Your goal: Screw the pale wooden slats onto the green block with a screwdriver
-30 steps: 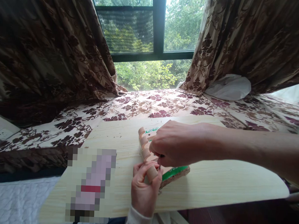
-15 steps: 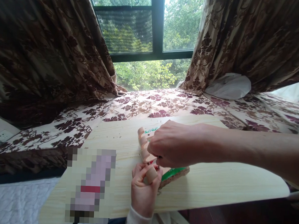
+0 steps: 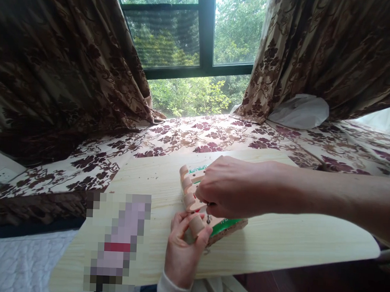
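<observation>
The board (image 3: pixel 223 227), a thick slab with rough brown sides and green, white and red print on top, lies in the middle of the table (image 3: pixel 291 236), right of centre on its near half. Four rounded wooden blocks stand in a row along its left edge, running from far to near.

The left hand (image 3: pixel 186 244), in a pale sleeve (image 3: pixel 172 287), reaches in from the near side. Its fingers and thumb curve around the nearest block (image 3: pixel 196 225), fingers on the left and thumb on the right, by the near edge of the board. The right hand (image 3: pixel 223 188) comes in from the right with a bare forearm and hangs over the board, hiding much of its top. It is curled into a fist around a small tool (image 3: pixel 208 219); only a dark bit and a thin metal end show below the fingers, pointing down just right of the nearest block. Whether the metal end touches the board cannot be told.

On the left of the table lies a long pinkish object (image 3: pixel 123 237), blurred into squares, well apart from the hands. Small crumbs (image 3: pixel 156 177) are scattered left of the board. At the far side, a flowered cloth (image 3: pixel 202 135) covers the ledge below the window (image 3: pixel 204 34), and a white plastic bag (image 3: pixel 300 112) sits by the right curtain (image 3: pixel 292 51).
</observation>
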Motion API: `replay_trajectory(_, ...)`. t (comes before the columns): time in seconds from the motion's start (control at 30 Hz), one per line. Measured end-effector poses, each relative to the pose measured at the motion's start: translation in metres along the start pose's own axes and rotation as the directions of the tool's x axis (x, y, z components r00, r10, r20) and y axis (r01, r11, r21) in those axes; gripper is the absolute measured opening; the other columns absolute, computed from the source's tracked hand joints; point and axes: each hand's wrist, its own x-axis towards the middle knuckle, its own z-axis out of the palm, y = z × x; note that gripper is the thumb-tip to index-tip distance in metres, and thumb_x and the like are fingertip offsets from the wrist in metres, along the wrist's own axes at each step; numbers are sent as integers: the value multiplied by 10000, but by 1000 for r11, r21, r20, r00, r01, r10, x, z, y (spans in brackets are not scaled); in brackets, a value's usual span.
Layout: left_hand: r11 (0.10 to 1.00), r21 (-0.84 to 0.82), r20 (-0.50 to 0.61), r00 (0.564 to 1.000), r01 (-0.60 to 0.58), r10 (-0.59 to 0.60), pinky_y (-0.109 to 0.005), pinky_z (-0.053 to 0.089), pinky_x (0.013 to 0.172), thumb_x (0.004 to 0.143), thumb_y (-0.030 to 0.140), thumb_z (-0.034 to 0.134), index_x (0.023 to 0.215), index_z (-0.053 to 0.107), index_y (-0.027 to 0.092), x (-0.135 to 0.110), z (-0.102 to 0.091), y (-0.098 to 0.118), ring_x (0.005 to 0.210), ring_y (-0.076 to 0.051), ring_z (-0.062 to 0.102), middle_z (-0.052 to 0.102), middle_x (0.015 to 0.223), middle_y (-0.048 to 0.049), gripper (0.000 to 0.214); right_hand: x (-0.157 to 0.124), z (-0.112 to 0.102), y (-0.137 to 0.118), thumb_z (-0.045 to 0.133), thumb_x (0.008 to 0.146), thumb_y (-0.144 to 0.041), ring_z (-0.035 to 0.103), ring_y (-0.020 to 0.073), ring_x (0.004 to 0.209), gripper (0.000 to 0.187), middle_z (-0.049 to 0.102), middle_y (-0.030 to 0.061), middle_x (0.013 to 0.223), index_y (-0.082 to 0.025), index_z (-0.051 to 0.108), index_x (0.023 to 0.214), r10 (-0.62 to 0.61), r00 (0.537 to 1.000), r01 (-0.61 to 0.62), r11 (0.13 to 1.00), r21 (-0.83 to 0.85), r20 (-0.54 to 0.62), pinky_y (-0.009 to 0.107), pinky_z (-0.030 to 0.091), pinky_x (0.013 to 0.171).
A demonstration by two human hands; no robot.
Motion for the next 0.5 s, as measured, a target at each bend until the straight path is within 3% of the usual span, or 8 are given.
replay_trajectory(0.17,997,77,-37,999,-23,26,-244,463,826,705,391,635,908,656,209,1,0,6,962,-175,575,576,983,-44,273,-3,4,-1,569,713,-182,362,101,435,103,519,20,526,-144,657,674,0,999,1,1000,10,-40,260,229,458)
replay_trajectory(0.33,967,242,-118,987,-81,112,-307,468,853,705,369,638,996,609,216,-20,-18,7,974,-196,566,582,1020,-54,330,-4,8,1,551,707,-199,360,102,424,109,536,23,547,-165,647,670,-20,996,22,999,26,-82,262,227,456)
replay_trajectory(0.4,919,353,-196,947,-173,253,-291,464,842,729,314,623,967,610,243,-33,-27,7,942,-175,567,588,987,-35,248,-4,8,1,543,709,-185,356,99,430,111,536,27,550,-158,638,657,-18,997,19,1000,10,-80,256,221,454)
replay_trajectory(0.5,832,467,-202,879,-301,432,-282,468,786,778,257,559,954,613,267,-50,-32,6,854,-156,584,608,915,-29,185,-4,7,0,532,719,-174,341,100,430,130,511,22,525,-153,621,627,-24,996,23,1000,-16,-89,252,212,444)
